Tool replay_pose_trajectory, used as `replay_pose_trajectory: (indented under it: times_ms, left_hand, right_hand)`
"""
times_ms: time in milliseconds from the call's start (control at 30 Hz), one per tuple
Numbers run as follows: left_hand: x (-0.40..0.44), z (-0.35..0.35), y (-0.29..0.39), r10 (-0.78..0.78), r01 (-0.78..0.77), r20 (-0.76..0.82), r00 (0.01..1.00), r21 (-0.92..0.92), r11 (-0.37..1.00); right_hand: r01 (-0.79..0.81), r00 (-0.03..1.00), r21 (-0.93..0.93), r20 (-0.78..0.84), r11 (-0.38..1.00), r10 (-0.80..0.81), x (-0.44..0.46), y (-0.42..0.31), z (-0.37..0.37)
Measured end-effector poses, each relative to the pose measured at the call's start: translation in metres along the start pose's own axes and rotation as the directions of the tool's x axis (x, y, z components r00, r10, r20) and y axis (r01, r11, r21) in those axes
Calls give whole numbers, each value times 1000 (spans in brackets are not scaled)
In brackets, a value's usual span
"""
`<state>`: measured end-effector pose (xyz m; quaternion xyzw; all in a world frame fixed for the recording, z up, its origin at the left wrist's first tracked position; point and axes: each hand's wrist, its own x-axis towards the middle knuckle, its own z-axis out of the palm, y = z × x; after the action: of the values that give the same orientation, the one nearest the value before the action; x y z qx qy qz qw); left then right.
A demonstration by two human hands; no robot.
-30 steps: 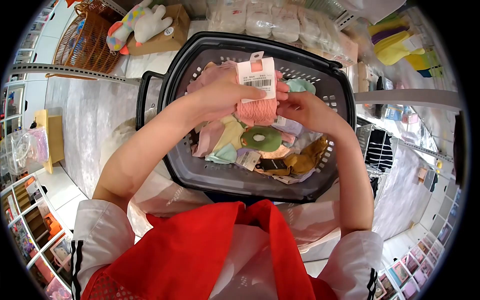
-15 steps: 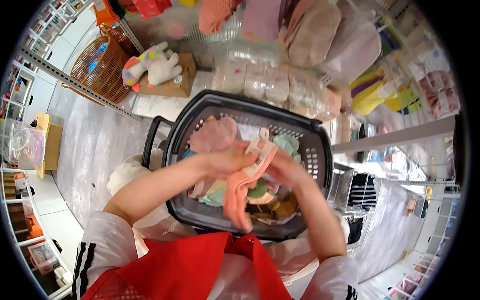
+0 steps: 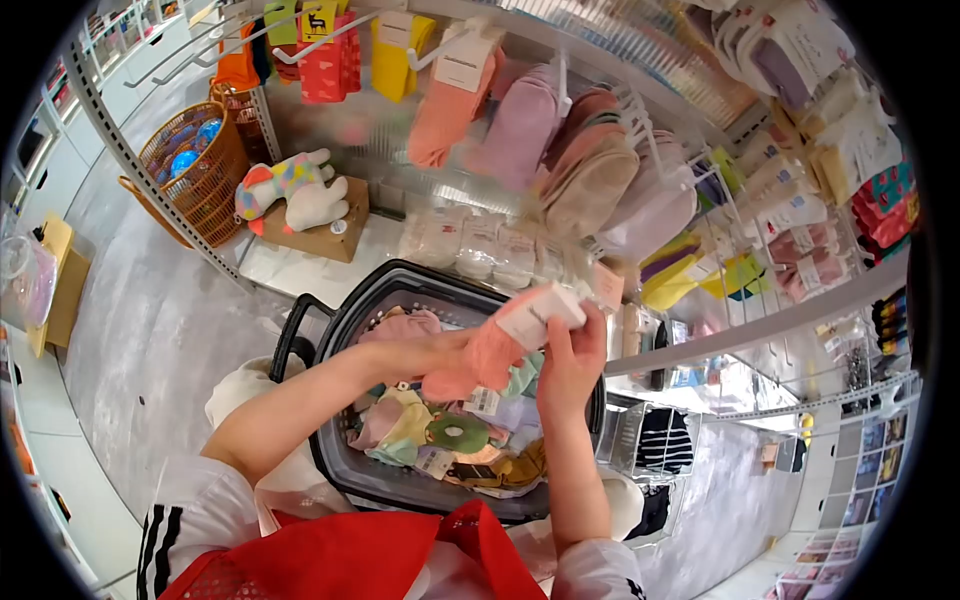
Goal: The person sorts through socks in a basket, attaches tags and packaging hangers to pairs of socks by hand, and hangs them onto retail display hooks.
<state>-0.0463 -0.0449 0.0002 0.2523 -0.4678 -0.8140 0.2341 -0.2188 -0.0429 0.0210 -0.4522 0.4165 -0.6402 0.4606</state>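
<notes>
A pair of coral-pink socks [image 3: 490, 352] with a white card label [image 3: 535, 312] is held above the dark basket [image 3: 330, 440]. My right hand [image 3: 580, 355] pinches the card at its upper right end. My left hand [image 3: 450, 352] is closed on the sock part, its fingers mostly hidden behind the fabric. Inside the basket lie a pink sock bundle [image 3: 405, 325], a green round piece [image 3: 457, 430] with a hole, mint and cream pieces, and a mustard-brown piece [image 3: 525, 465].
Coral socks [image 3: 445, 110], lilac socks [image 3: 525, 120] and beige socks [image 3: 592, 185] hang on rack hooks ahead. A plush toy [image 3: 300, 195] rests on a cardboard box [image 3: 335, 228], beside a wicker basket [image 3: 205, 185]. Wrapped packs [image 3: 490, 245] line the shelf behind the basket.
The view has tilted up toward the hanging socks. Both hands have lifted the coral socks toward the basket's back right, and the card has turned sideways.
</notes>
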Motion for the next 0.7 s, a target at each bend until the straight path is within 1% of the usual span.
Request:
replay_pose_trajectory:
  times_ms: [33, 67, 100, 133, 167, 233, 300, 333, 400, 433, 467, 500, 567, 600, 700]
  left_hand:
    - [-2, -1, 9, 22, -22, -1, 1000, 153, 988]
    - [-3, -5, 7, -18, 19, -6, 1000, 198, 980]
    - [-6, -8, 8, -59, 61, -17, 998, 244, 968]
    - [-10, -3, 7, 38, 8, -152, 988, 294, 956]
    - [-13, 1, 13, 27, 40, -189, 982, 343, 938]
    - [-17, 4, 24, 17, 101, -258, 966, 436, 894]
    - [-9, -11, 7, 194, -73, -180, 964, 523, 849]
    - [-5, -18, 0, 281, -161, -135, 950, 561, 812]
    - [-4, -16, 6, 322, -263, -171, 931, 297, 918]
    - [-5, -15, 9, 333, -307, -192, 923, 153, 939]
    - [-8, -15, 17, 282, -251, -261, 923, 147, 957]
    - [-6, -23, 18, 333, -289, -300, 894, 182, 940]
    - [0, -43, 13, 430, -354, -371, 823, 256, 900]
    - [-6, -40, 22, 426, -414, -403, 810, 122, 902]
    - [-14, -52, 29, 480, -482, -455, 750, 121, 868]
  right_hand:
    - [65, 998, -30, -9, 997, -65, 6, -1, 6]
    - [139, 990, -62, 13, 988, -138, 12, -3, 15]
    - [127, 992, -49, 22, 991, -126, 15, -4, 21]
    - [114, 993, -34, 36, 993, -112, 18, -4, 27]
    - [98, 994, -21, 51, 995, -97, 20, -5, 33]
    - [106, 994, -31, 16, 994, -106, 24, -10, 43]
    - [98, 995, -71, -20, 993, -100, 29, -21, 52]
    - [140, 989, -128, -19, 982, -144, 35, -24, 56]
    - [220, 973, -239, -7, 946, -229, 50, -30, 69]
    - [255, 967, -240, 52, 937, -250, 56, -38, 79]
    - [289, 957, -238, 112, 927, -269, 59, -52, 95]
    - [323, 942, -234, 171, 917, -288, 64, -64, 110]
    - [355, 927, -213, 204, 910, -314, 76, -79, 137]
    - [371, 919, -202, 220, 906, -328, 81, -84, 148]
    - [293, 934, -127, 249, 948, -256, 91, -92, 172]
